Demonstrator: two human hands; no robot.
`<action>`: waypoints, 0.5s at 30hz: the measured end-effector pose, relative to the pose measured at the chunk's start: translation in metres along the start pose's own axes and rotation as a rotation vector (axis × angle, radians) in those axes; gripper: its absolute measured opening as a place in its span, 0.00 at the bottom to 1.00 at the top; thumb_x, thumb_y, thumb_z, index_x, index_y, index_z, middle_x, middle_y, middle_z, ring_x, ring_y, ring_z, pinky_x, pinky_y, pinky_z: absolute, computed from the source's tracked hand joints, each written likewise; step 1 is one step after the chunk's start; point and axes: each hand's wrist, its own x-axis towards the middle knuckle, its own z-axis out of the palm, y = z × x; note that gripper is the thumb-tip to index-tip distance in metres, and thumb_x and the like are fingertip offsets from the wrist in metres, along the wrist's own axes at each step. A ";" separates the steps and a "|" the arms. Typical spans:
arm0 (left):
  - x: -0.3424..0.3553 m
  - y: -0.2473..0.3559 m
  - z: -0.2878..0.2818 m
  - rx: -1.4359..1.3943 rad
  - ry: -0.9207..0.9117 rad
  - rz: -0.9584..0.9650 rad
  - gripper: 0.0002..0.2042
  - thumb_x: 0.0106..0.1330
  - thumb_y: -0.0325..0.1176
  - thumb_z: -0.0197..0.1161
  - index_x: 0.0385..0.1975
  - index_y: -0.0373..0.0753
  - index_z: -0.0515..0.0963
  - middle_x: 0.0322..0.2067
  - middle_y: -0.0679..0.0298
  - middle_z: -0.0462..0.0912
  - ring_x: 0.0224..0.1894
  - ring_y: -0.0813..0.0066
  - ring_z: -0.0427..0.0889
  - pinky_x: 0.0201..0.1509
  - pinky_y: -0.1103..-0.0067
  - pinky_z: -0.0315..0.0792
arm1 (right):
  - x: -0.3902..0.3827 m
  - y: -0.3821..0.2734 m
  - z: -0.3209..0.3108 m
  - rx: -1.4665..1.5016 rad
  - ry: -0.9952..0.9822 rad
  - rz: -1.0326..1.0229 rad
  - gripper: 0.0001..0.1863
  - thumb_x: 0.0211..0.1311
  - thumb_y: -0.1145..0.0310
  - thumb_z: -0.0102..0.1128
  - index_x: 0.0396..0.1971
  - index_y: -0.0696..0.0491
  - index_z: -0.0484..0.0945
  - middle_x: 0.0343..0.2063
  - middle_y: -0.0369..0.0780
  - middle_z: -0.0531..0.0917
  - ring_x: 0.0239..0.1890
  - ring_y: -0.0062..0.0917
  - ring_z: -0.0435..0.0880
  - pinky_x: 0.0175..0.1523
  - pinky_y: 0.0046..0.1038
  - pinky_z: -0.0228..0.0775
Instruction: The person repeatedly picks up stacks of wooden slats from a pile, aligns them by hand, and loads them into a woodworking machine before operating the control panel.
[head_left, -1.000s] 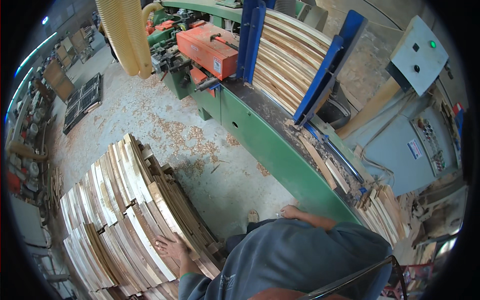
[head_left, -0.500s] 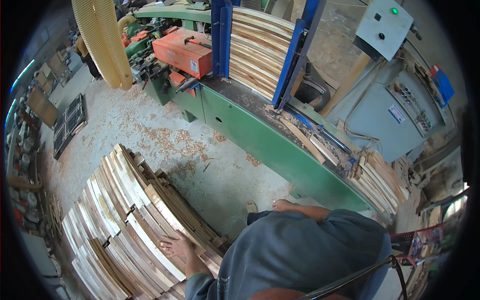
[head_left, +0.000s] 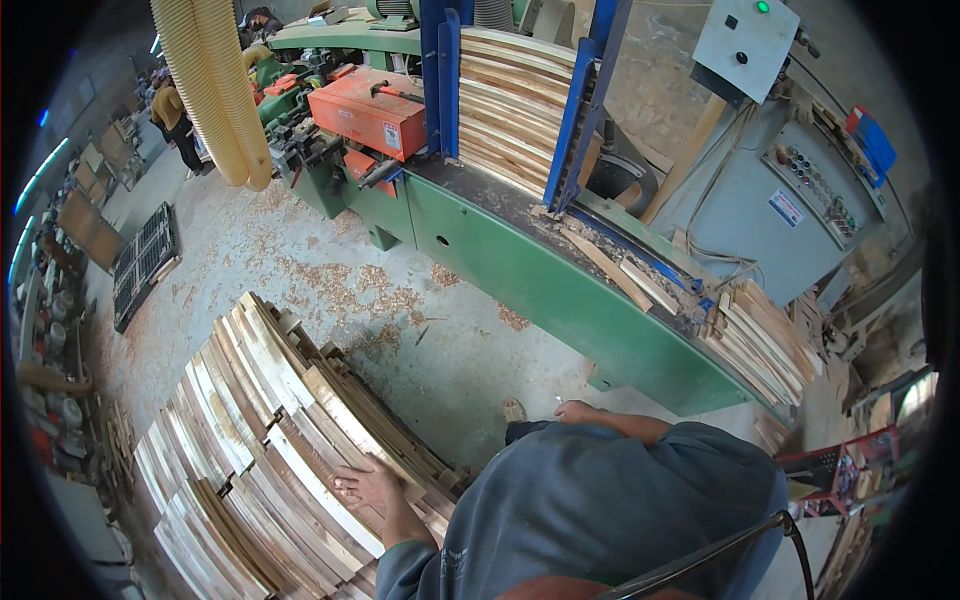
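Note:
My left hand (head_left: pixel 368 486) lies flat on a large stack of curved wooden strips (head_left: pixel 235 400), fingers stretched out over the top pieces. Nothing is gripped in it. Close to my body, above the floor and short of the green machine (head_left: pixel 500 285), my right hand (head_left: pixel 578 411) is curled closed. A tiny bright spot shows at its fingertips, too small to name. Between two blue upright guides (head_left: pixel 449 95) on the machine stands a pile of curved wooden strips (head_left: pixel 510 110).
An orange housing (head_left: pixel 365 112) with a hammer on top sits on the machine. Loose strips (head_left: pixel 760 345) lie at its right end, by a grey control cabinet (head_left: pixel 790 200). Yellow ducts (head_left: pixel 215 90) hang at upper left. Shavings (head_left: pixel 350 290) litter the floor. Another person (head_left: pixel 175 120) stands far left.
The whole view has shifted slightly, showing more of the person at far left. My left hand still rests on the stack, and my right hand stays beside my body.

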 end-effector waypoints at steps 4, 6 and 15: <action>-0.001 -0.004 0.000 -0.006 0.006 -0.001 0.48 0.69 0.73 0.47 0.81 0.49 0.46 0.81 0.54 0.45 0.82 0.52 0.44 0.77 0.38 0.37 | -0.001 0.001 0.004 0.015 -0.004 -0.020 0.26 0.57 0.58 0.65 0.56 0.51 0.84 0.54 0.47 0.86 0.57 0.40 0.85 0.63 0.37 0.75; -0.001 -0.004 0.000 -0.010 0.004 0.003 0.48 0.69 0.72 0.48 0.81 0.49 0.46 0.81 0.54 0.45 0.82 0.53 0.44 0.77 0.38 0.37 | -0.002 0.000 0.005 0.014 -0.010 -0.019 0.26 0.57 0.58 0.65 0.56 0.51 0.84 0.54 0.47 0.86 0.57 0.40 0.85 0.64 0.37 0.75; 0.001 -0.005 0.000 -0.021 -0.007 -0.001 0.48 0.68 0.72 0.49 0.81 0.50 0.46 0.81 0.54 0.45 0.82 0.54 0.43 0.77 0.38 0.36 | -0.010 -0.014 0.000 0.001 -0.002 -0.026 0.26 0.58 0.58 0.65 0.56 0.50 0.85 0.55 0.47 0.86 0.57 0.41 0.85 0.64 0.37 0.74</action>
